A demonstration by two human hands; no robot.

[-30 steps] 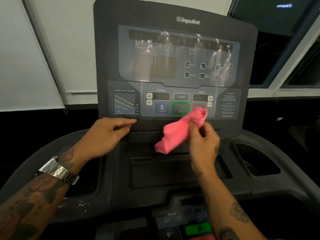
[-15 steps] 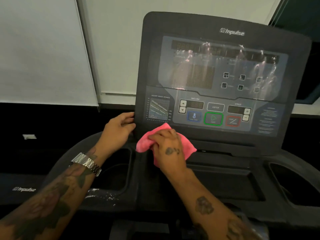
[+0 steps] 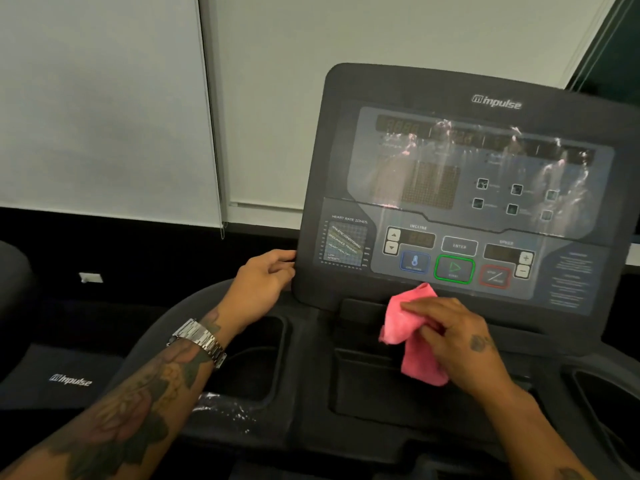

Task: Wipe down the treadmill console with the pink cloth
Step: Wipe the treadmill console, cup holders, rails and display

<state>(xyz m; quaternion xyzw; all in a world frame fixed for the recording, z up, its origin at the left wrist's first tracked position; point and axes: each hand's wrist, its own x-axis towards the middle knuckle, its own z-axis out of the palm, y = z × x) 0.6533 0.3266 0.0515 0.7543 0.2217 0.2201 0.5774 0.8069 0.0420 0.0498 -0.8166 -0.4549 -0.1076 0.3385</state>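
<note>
Two hands engaged: right hand grips cloth at lower centre, apparently touching console just below its buttons. Panel lies above the cloth. Left hand clasps console's left edge.

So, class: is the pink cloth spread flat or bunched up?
Bunched up: the soft pink cloth hangs in crumpled folds, gripped by the right hand.

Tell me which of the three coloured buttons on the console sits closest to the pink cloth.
The green-outlined button, the middle one: the pink cloth peaks just below it, while the blue and red ones flank it.
</note>
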